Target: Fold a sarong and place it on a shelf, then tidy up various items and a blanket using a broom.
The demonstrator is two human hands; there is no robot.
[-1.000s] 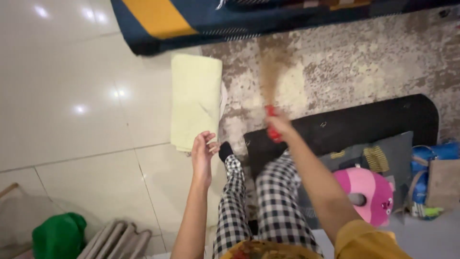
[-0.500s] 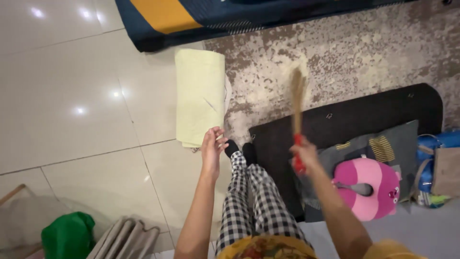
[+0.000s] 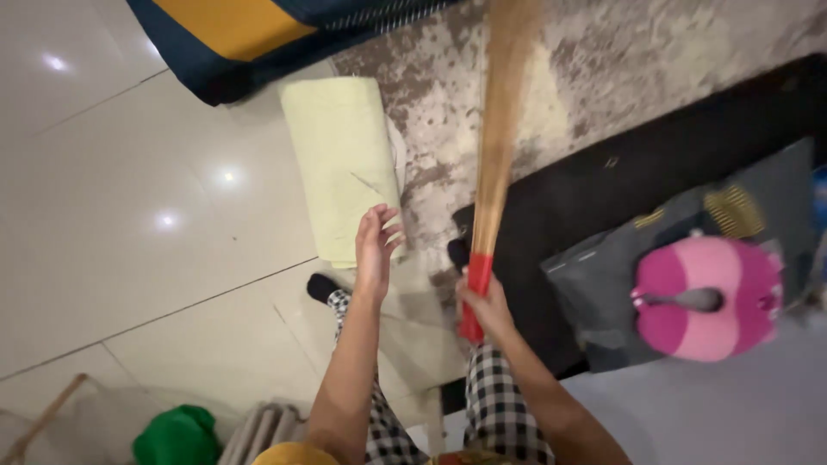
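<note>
Grass broom (image 3: 498,129), red handle: gripped in closed fingers of right hand (image 3: 484,301); bristles now raised upright, beyond the fingertips, no longer on the mottled rug (image 3: 603,60) — a stroke judged finished. Left hand (image 3: 376,250): open, empty, fingertips near pale folded cloth (image 3: 340,155). Surround: white tile floor (image 3: 129,215), black mat (image 3: 620,198), pink cushion (image 3: 706,301).

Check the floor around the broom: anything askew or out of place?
Mostly clutter. A pink plush cushion lies on a grey pillow, itself skewed across the black mat. A folded pale yellow cloth straddles the rug edge. Nothing looks spilled or damaged.
</note>
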